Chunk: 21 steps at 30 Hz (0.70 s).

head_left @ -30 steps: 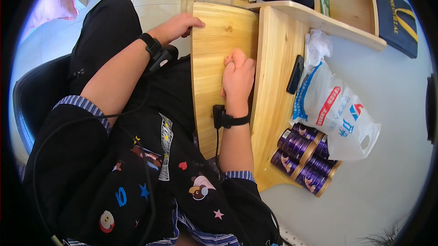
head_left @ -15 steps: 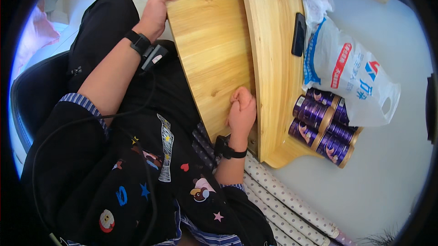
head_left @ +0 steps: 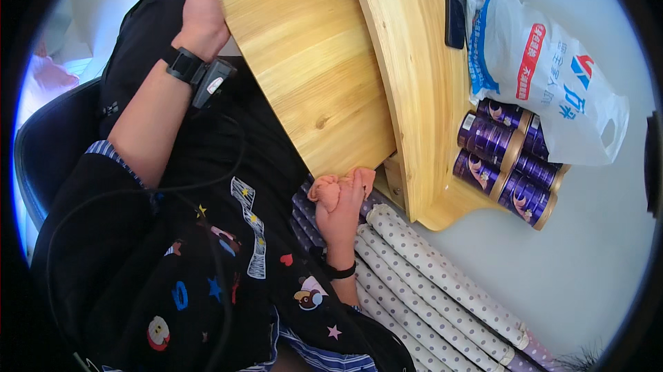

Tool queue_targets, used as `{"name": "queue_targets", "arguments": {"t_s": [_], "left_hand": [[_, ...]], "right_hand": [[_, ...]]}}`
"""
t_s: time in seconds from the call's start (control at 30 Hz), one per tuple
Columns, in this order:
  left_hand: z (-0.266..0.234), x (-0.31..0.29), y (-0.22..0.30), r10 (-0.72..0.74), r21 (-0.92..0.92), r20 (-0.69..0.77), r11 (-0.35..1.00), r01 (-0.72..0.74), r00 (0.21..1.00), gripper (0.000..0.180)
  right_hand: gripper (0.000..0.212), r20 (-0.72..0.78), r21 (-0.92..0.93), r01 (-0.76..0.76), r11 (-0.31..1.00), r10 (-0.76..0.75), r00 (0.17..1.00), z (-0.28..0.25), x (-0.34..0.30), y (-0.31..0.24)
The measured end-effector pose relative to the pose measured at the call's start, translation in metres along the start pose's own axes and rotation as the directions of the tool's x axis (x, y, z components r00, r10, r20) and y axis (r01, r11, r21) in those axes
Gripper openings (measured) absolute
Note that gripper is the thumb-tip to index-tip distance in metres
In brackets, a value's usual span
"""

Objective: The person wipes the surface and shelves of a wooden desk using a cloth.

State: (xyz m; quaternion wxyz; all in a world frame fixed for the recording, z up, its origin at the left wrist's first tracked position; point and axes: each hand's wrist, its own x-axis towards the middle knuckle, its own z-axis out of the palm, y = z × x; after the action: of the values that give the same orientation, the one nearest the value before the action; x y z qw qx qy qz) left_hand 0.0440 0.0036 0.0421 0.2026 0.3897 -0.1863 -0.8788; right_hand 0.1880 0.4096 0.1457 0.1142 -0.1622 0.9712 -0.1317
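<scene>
A light wooden board [head_left: 304, 61] with knots in its grain extends from under a wooden desk ledge [head_left: 414, 75], above my lap. My left hand [head_left: 205, 16] grips its left edge near the far corner, and most of its fingers are hidden by the board's edge and the hand itself. At the board's near end, my right hand [head_left: 338, 213] is closed around a crumpled salmon-pink cloth [head_left: 324, 191]. The cloth touches the near edge, and part of it sticks out to the right of my fingers.
On the ledge lies a black phone [head_left: 454, 13]. Right of it are a white plastic bag [head_left: 545, 68] and several purple cans [head_left: 490, 137] lying on their sides. Rolled dotted fabric [head_left: 428, 268] runs below the desk. A black cable [head_left: 138, 191] crosses my left sleeve.
My right hand has slid the cloth from the board's upper face toward me, to its near edge. The left hand still holds the left edge. The whole view has shifted slightly.
</scene>
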Motion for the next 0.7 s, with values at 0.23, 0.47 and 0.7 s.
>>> {"name": "queue_targets", "arguments": {"t_s": [0.23,0.47,0.7], "left_hand": [[0.003,-0.003,-0.002,-0.030,0.040,-0.030,0.999,0.031,0.999,0.046],[0.001,-0.016,0.004,-0.048,0.072,-0.022,0.996,0.050,0.999,0.047],[-0.011,-0.015,-0.004,-0.048,0.127,0.009,0.991,0.046,0.999,0.043]], "right_hand": [[0.041,0.069,-0.053,0.027,0.998,-0.023,0.997,-0.007,0.004,-0.005],[0.039,0.175,-0.019,0.099,0.995,-0.094,0.980,-0.017,0.020,-0.014],[0.036,0.164,0.032,0.279,0.960,-0.281,0.946,-0.007,0.077,-0.054]]}}
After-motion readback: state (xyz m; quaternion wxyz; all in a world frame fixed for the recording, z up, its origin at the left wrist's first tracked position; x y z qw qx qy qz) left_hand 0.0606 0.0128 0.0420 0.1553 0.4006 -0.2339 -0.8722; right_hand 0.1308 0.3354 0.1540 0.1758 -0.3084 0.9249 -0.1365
